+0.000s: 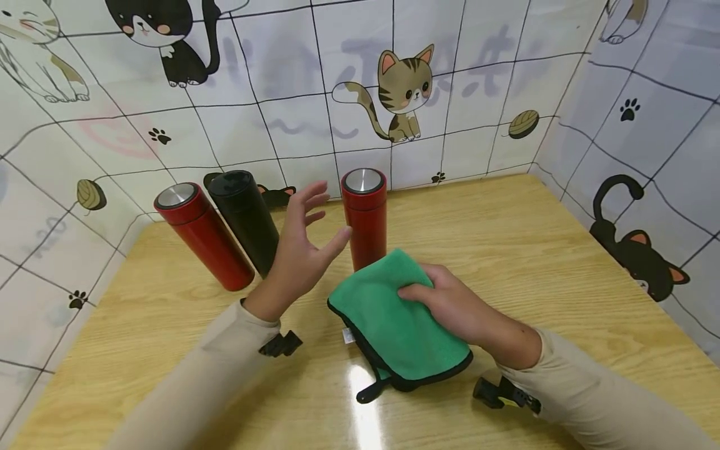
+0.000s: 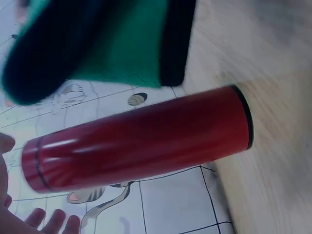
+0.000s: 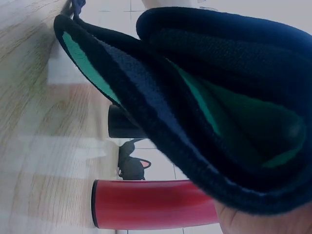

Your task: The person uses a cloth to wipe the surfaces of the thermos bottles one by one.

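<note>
A folded green cloth [image 1: 394, 319] with black edging and a small white tag is gripped by my right hand [image 1: 455, 306], thumb on top. My left hand [image 1: 298, 250], fingers spread and holding nothing, is beside a red thermos [image 1: 368, 219] with a silver-topped lid. That red thermos [image 2: 141, 141] stands upright on the table, and in the left wrist view a gap shows between it and the fingers [image 2: 57, 219]. The folded layers of the cloth [image 3: 161, 107] fill much of the right wrist view and hide most of the right hand.
Left of my left hand stand a second red thermos [image 1: 208, 240] and a black thermos [image 1: 247, 215], partly behind that hand. The wooden table [image 1: 478, 225] meets white walls [image 1: 292, 69] with a cat print at the back and both sides.
</note>
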`<state>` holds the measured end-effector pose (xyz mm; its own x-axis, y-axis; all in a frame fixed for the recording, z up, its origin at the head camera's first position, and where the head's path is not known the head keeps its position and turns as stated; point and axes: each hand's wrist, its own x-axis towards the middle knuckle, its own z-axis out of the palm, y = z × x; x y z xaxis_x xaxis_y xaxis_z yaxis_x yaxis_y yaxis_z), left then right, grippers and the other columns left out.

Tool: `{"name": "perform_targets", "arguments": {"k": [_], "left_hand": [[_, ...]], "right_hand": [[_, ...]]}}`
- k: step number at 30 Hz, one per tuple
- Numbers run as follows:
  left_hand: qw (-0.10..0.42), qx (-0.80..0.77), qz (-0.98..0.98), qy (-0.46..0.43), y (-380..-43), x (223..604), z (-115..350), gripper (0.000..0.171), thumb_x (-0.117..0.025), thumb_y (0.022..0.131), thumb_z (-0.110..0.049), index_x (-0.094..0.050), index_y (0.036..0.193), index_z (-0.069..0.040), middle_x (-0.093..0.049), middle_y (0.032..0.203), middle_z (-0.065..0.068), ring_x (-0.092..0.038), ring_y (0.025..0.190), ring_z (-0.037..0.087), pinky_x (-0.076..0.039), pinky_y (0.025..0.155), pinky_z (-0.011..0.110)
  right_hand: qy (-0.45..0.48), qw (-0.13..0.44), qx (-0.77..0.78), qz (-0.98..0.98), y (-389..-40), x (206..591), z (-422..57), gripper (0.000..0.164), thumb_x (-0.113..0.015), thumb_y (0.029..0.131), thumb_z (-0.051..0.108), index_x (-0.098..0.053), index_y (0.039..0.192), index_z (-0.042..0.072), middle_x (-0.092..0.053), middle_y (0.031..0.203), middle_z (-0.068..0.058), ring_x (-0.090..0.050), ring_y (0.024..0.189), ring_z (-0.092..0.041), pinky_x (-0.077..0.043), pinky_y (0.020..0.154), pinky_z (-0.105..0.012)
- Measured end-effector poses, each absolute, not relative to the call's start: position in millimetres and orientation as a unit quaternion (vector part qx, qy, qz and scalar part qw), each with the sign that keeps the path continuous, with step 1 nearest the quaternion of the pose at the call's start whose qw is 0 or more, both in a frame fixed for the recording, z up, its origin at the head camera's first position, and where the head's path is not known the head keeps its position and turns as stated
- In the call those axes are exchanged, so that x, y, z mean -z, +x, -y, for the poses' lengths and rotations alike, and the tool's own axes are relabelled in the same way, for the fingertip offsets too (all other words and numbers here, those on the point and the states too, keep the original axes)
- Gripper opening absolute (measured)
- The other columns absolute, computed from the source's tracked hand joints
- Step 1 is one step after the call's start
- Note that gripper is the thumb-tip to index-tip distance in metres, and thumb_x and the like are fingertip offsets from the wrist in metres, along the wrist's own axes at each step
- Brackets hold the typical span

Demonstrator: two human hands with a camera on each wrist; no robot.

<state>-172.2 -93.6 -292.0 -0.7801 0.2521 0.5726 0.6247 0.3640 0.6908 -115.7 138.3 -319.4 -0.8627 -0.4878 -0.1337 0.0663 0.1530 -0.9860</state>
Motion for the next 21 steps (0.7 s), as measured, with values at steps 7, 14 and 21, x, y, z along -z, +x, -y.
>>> {"name": "perform_targets", "arguments": {"k": [7,14,21], "left_hand": [[0.131,0.516,0.807,-0.257,-187.3,284.8,70.3,0.085,-0.071,0.079,-0.014,-0.018,0.145,-0.015,-0.032,0.144,0.010,-0.042,0.127,0.028,-0.041,0.101,0.047],[0.084,0.541,0.804,-0.231,-192.9,287.6,65.1,0.079,-0.070,0.080,-0.014,-0.023,0.143,-0.020,-0.041,0.137,0.006,-0.046,0.122,0.024,-0.044,0.098,0.042],[0.112,0.553,0.796,-0.220,-187.2,292.1,70.8,0.074,-0.072,0.079,-0.013,-0.030,0.139,-0.019,-0.047,0.132,0.005,-0.051,0.116,0.020,-0.049,0.093,0.040]], "right_hand": [[-0.157,0.221,0.630,-0.727,-114.8,318.2,-139.0,0.033,-0.049,0.091,0.016,-0.052,0.122,0.005,-0.062,0.106,-0.011,-0.065,0.088,-0.020,-0.054,0.077,-0.036],[-0.166,0.217,0.625,-0.731,-114.6,317.1,-137.6,0.034,-0.048,0.092,0.016,-0.051,0.123,0.003,-0.061,0.110,-0.014,-0.064,0.090,-0.020,-0.053,0.079,-0.034],[-0.163,0.212,0.620,-0.738,-112.2,315.6,-138.5,0.032,-0.048,0.092,0.016,-0.052,0.123,0.006,-0.061,0.110,-0.013,-0.064,0.090,-0.021,-0.053,0.078,-0.035]]}}
